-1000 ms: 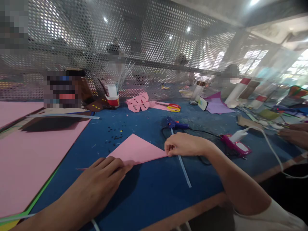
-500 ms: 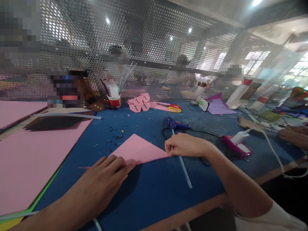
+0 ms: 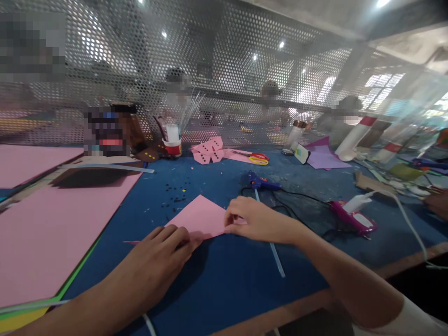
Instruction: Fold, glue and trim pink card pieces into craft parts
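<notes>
From afar I see a blue table, perforated metal screen along its far edge, windows beyond the far right corner, bright ceiling light.

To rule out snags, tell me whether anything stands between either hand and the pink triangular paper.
Nothing visible does: the left hand touches the pink triangular paper at its near edge, and the right hand holds its right end. The blue plastic glue gun lies beyond, not between.
</notes>
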The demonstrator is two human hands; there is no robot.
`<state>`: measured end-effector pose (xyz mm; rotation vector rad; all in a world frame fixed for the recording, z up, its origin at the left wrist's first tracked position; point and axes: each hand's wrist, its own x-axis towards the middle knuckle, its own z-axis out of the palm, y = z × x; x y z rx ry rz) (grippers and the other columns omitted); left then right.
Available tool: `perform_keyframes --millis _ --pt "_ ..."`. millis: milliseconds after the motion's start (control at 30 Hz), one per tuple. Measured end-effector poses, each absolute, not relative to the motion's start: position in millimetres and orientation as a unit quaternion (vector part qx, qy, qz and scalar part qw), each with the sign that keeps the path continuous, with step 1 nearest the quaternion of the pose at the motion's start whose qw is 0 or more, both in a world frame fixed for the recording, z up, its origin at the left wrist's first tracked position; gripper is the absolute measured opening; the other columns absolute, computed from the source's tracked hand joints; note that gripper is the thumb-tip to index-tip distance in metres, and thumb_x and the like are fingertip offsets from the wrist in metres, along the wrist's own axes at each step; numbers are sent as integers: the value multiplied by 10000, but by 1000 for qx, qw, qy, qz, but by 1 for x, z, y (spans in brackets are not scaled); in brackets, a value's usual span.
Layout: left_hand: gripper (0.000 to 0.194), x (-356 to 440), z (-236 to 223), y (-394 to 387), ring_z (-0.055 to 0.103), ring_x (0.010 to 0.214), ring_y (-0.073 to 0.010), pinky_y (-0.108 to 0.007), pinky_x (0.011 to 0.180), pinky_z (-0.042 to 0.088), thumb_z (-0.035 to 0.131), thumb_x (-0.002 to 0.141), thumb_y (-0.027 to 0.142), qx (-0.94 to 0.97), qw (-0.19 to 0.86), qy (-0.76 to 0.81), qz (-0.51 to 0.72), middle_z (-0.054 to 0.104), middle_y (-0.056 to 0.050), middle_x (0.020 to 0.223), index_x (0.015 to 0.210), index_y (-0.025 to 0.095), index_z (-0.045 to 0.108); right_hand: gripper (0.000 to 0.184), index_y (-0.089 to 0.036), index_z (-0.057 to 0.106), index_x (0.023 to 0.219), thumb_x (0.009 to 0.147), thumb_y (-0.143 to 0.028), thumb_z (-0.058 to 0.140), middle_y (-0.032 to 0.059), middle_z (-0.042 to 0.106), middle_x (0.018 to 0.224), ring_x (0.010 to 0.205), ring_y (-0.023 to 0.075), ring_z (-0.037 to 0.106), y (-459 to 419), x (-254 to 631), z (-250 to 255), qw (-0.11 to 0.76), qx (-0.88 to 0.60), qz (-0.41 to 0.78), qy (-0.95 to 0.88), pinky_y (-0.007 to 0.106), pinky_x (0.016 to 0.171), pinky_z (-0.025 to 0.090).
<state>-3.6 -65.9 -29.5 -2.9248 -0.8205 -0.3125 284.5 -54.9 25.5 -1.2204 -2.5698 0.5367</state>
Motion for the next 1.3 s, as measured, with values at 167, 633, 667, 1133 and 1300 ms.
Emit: perform_keyframes --millis 167,633,667,1133,1300 --pt "433 -2 -27 -67 597 915 -250 -403 811 481 478 942 48 -959 68 -262 -79 649 -88 1048 1322 221 592 87 -196 681 931 961 -274 656 24 713 950 936 192 585 -60 258 3 136 -424 142 -884 323 845 352" --pt "407 -1 -26 -69 595 932 -255 -421 819 486 420 973 68 -958 49 -271 -83 643 -98 1071 1299 212 616 44 -196 658 915 892 -229 674 14 689 928 915 191 569 -55 259 -4 127 -452 145 -871 323 823 343" --pt "409 -1 -25 -69 594 937 -252 -415 828 484 419 971 65 -958 47 -270 -87 643 -98 1071 1297 212 618 37 -197 663 918 891 -221 671 13 689 931 916 190 571 -54 261 -3 126 -452 146 -871 323 827 345" --pt "437 -3 -27 -67 589 918 -221 -346 836 478 422 984 92 -956 38 -267 -117 634 -82 1020 1352 262 583 56 -198 705 906 891 -252 699 10 710 912 905 182 607 -55 267 8 120 -467 186 -856 315 833 371" --pt "437 -4 -30 -67 576 923 -234 -378 845 470 426 976 81 -956 33 -270 -106 625 -82 1022 1351 243 580 35 -196 698 902 870 -198 684 3 704 907 891 173 601 -54 268 6 123 -464 185 -858 307 819 367"
